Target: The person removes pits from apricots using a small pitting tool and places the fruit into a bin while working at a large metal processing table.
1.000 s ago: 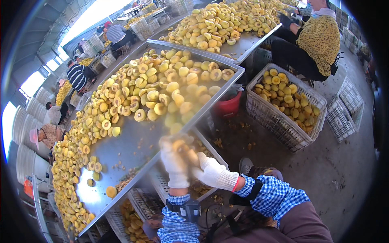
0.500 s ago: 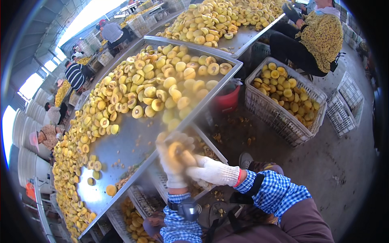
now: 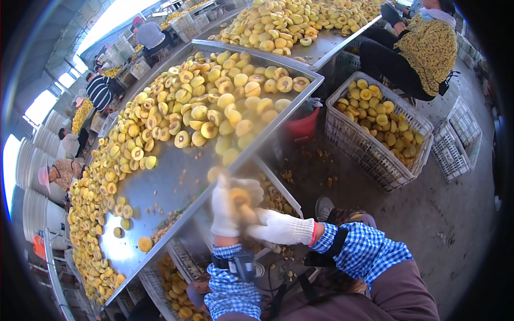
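Note:
My left hand [image 3: 224, 209], in a white knit glove, is closed around a yellow peach half [image 3: 239, 196] just beyond the metal table's near edge. My right hand [image 3: 279, 227], gloved in white with a red cuff edge, is closed and pressed against that peach half from the right. Blur covers its fingertips, so whatever they grip cannot be made out. Another peach half [image 3: 214, 174] shows at the table edge by my left fingertips. Many peach halves [image 3: 182, 107], several with brown pits showing, are heaped on the metal table [image 3: 166, 184].
Below the table edge stand crates, one holding peach halves [image 3: 176, 291]. A white crate [image 3: 356, 143] of peach halves sits on the floor to the right, near a red bucket [image 3: 303, 128]. A person in a yellow patterned top [image 3: 428, 51] sits beyond it. Others work at the left.
Both hands stay together at the table edge, with the left hand's fingers shifted slightly. The view has moved a little. The peach half stays in my left hand.

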Demonstrator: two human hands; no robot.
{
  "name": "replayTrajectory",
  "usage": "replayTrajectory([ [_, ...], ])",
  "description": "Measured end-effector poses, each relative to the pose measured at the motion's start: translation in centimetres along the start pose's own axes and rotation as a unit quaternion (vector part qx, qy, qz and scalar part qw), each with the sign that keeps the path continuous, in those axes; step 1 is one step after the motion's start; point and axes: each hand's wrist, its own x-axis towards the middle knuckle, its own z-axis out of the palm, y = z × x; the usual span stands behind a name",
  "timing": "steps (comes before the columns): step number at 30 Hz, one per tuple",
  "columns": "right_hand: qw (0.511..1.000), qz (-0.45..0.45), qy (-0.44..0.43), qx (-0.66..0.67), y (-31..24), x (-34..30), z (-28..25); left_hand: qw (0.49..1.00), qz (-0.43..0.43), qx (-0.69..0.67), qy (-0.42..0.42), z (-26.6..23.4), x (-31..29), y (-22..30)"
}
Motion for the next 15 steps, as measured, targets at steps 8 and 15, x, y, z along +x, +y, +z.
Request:
replayTrajectory([
  [8, 0.933, 0.065, -0.177, 0.305, -0.3, 0.3, 0.2, 0.994, 0.033, -0.042, 0.090, -1.1, -1.8, 1.4],
  [15, 0.929, 0.137, -0.180, 0.293, -2.5, -1.3, -0.2, 0.742, 0.136, 0.472, 0.456, -19.0, -8.5, 2.7],
])
